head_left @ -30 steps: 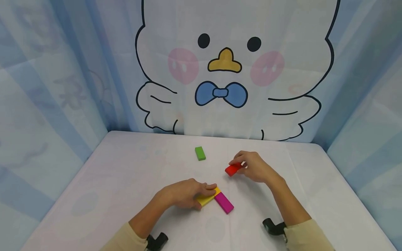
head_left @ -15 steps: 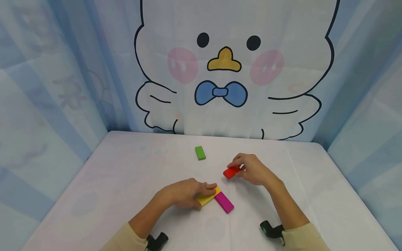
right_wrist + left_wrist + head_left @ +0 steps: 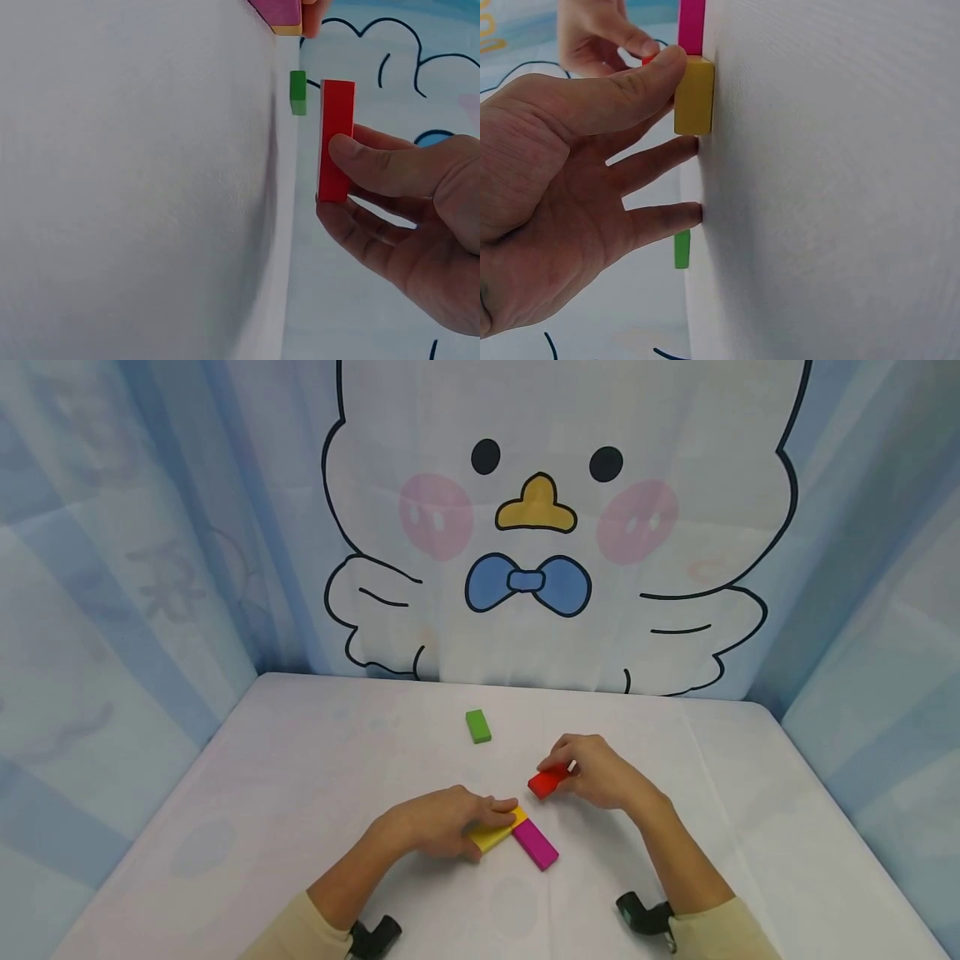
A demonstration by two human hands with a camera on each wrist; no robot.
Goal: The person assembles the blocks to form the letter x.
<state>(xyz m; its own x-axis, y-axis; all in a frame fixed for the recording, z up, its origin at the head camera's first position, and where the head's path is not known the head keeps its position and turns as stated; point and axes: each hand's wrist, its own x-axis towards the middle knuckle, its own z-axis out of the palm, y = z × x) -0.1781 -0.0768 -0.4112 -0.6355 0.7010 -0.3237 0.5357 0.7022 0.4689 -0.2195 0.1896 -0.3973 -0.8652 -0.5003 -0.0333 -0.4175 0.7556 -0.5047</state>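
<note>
Four blocks [image 3: 536,845] (one per colour), two hands [image 3: 442,821], one table [image 3: 337,752].

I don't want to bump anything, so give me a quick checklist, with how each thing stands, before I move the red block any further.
1. Grip on the red block: ok, the right hand pinches it between thumb and fingers.
2. Clearance under it: ok, the right wrist view shows it off the table.
3. Hold on the yellow block: ok, the left hand pinches it.
4. Contact between yellow and the magenta block: ok, they meet; whether they are fixed together, cannot tell.
5. Full view of yellow: not ok, fingers cover part.
6. Green block out of the way: ok, it lies apart, farther back.
</note>
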